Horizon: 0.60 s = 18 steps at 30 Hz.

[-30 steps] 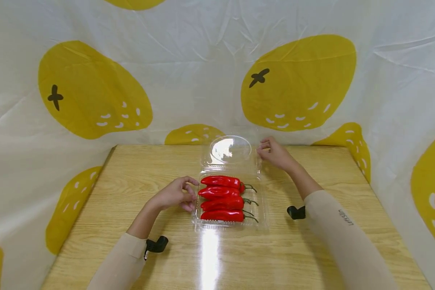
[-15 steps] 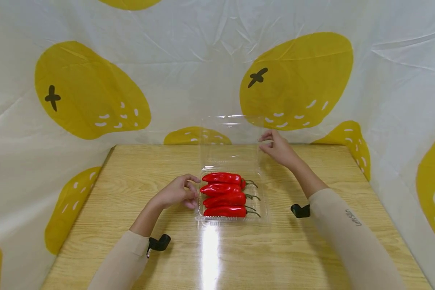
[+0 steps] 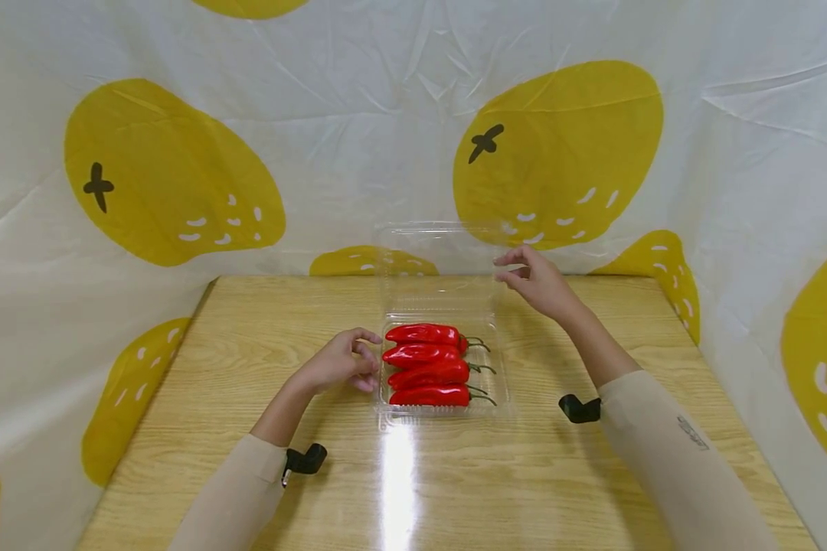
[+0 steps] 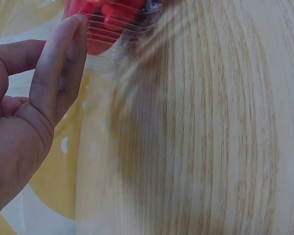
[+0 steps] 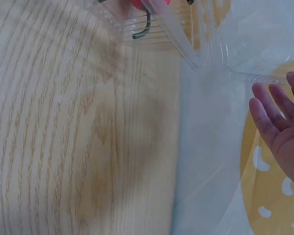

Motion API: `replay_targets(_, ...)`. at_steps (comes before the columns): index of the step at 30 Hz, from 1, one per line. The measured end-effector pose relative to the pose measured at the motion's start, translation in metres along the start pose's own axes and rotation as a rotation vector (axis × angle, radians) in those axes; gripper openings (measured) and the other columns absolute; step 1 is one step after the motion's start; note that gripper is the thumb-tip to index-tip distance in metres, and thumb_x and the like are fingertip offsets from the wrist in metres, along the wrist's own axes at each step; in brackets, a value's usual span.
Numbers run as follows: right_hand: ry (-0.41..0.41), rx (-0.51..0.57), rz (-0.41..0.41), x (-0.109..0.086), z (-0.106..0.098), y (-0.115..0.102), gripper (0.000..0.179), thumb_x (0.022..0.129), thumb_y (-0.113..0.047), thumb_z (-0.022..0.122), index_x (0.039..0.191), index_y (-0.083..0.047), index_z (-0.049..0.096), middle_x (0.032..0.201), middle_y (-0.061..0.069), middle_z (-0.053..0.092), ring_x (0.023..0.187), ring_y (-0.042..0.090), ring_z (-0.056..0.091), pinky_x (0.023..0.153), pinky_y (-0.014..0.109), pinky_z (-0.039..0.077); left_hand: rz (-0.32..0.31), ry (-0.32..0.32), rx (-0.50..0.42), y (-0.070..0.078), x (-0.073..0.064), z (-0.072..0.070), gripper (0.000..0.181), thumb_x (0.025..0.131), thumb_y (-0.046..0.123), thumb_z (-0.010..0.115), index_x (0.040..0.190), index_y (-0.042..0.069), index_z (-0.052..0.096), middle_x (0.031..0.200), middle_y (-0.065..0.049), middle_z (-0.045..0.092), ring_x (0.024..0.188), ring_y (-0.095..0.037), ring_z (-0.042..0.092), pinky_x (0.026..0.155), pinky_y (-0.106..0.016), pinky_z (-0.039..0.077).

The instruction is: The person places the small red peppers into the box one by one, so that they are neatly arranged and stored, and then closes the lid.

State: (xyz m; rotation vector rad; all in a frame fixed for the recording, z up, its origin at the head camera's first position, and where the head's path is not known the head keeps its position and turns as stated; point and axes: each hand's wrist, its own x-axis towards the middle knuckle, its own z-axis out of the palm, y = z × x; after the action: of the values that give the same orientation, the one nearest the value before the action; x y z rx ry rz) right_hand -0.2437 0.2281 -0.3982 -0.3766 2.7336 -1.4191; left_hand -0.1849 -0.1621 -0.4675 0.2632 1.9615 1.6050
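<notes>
A clear plastic hinged container (image 3: 448,414) stands on the wooden table with several long red peppers (image 3: 427,356) side by side in it, green stems pointing right. Its clear lid (image 3: 437,260) is raised at the far side, tilted up against the backdrop. My right hand (image 3: 540,283) holds the lid's right edge; in the right wrist view the edge passes between thumb and fingers (image 5: 267,117). My left hand (image 3: 341,361) is at the container's left wall with loosely bent fingers, fingertips right at the ribbed side in the left wrist view.
A white cloth (image 3: 358,168) printed with yellow fruit hangs behind and at both sides of the wooden table (image 3: 524,490). Black wrist cameras (image 3: 306,459) stick out from both beige sleeves. A bright reflection lies on the tabletop in front of the container.
The lid has swung up from a lower, leaned-back position, and my right hand has moved up with it. My left hand has stayed at the container's left side.
</notes>
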Motion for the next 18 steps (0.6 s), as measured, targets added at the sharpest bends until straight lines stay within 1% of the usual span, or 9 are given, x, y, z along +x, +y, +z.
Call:
replay_targets(4, 0.012, -0.023, -0.017, -0.007, -0.002, -0.003, 0.025, 0.105, -0.02, 0.061, 0.118, 0.0, 0.054, 0.139, 0.016, 0.063, 0.112, 0.035, 0.069, 0.085, 0.025, 0.057, 0.018, 0.0, 0.001, 0.0, 0.003, -0.001, 0.047, 0.095, -0.009, 0.059, 0.14, -0.008, 0.042, 0.094, -0.017, 0.06, 0.068, -0.025, 0.072, 0.063, -0.039, 0.067)
replay_targets(8, 0.012, -0.045, -0.041, -0.015, -0.005, -0.005, 0.023, 0.106, -0.02, 0.06, 0.119, -0.001, 0.057, 0.137, 0.015, 0.063, 0.116, 0.036, 0.068, 0.093, 0.038, 0.058, 0.018, 0.006, -0.004, 0.0, 0.007, -0.001, 0.047, 0.096, -0.01, 0.058, 0.14, -0.008, 0.042, 0.094, -0.016, 0.061, 0.068, -0.024, 0.072, 0.064, -0.039, 0.067)
replay_targets(12, -0.01, -0.066, -0.078, -0.026, -0.007, -0.007, 0.026, 0.107, -0.02, 0.058, 0.124, 0.0, 0.058, 0.137, 0.017, 0.063, 0.119, 0.039, 0.066, 0.097, 0.051, 0.057, 0.023, 0.014, -0.004, 0.001, 0.01, -0.001, 0.047, 0.096, -0.009, 0.057, 0.14, -0.008, 0.041, 0.095, -0.017, 0.06, 0.069, -0.025, 0.072, 0.063, -0.037, 0.066)
replay_targets(14, -0.031, -0.074, -0.09, -0.031, -0.009, -0.009, 0.027, 0.108, -0.02, 0.057, 0.124, 0.001, 0.058, 0.139, 0.021, 0.061, 0.122, 0.041, 0.064, 0.099, 0.056, 0.056, 0.028, 0.021, -0.003, 0.001, 0.011, -0.001, 0.047, 0.096, -0.009, 0.057, 0.14, -0.008, 0.041, 0.096, -0.017, 0.061, 0.069, -0.025, 0.072, 0.063, -0.036, 0.066)
replay_targets(18, -0.069, -0.089, -0.098, -0.04, -0.01, -0.011, 0.028, 0.109, -0.024, 0.054, 0.125, 0.0, 0.058, 0.138, 0.021, 0.06, 0.124, 0.041, 0.062, 0.101, 0.06, 0.055, 0.038, 0.041, 0.008, 0.002, 0.013, -0.003, 0.047, 0.097, -0.008, 0.058, 0.141, -0.008, 0.042, 0.096, -0.018, 0.061, 0.069, -0.024, 0.072, 0.063, -0.036, 0.066)
